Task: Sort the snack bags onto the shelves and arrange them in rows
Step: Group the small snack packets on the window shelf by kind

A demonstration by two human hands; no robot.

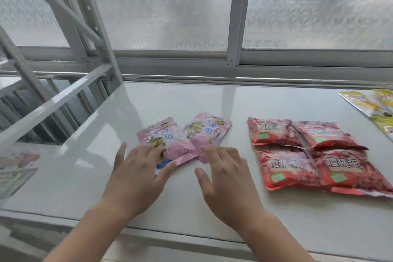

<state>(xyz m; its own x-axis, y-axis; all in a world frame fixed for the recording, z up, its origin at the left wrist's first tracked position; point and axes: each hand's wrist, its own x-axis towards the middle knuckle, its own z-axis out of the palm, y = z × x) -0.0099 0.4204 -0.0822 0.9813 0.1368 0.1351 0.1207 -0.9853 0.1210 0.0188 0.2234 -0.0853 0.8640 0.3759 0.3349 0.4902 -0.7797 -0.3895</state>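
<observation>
Pink on both middle packets: left pink bag (168,140) and right pink bag (207,132), flat on the glossy white shelf (170,100), face up, side by side, each tilted a little. Inner edges meeting near the bottom, whether overlapping or only touching hard to tell.

Left hand (138,174) palm down on the left pink bag. Fingers straight and spread, tips on the bag's lower half, thumb across its near corner, little finger out over bare shelf. Nothing gripped.

Right hand (227,178) palm down just beside it. Fingers loosely extended with a slight bend, tips at the near edge of the right pink bag, thumb held apart above the shelf. Nothing held.

Further right, well apart from the pink pair: four red bags (287,168) flat in a two-by-two block, edges touching, labels facing up.

At the far right edge, toward the back: yellow bags (361,105), partly cut off, lying flat and overlapping.

Behind everything, a frosted window (165,6) in a grey frame. On the left, a white metal rack frame (63,95) with slanted bars, standing at the shelf's left end.
</observation>
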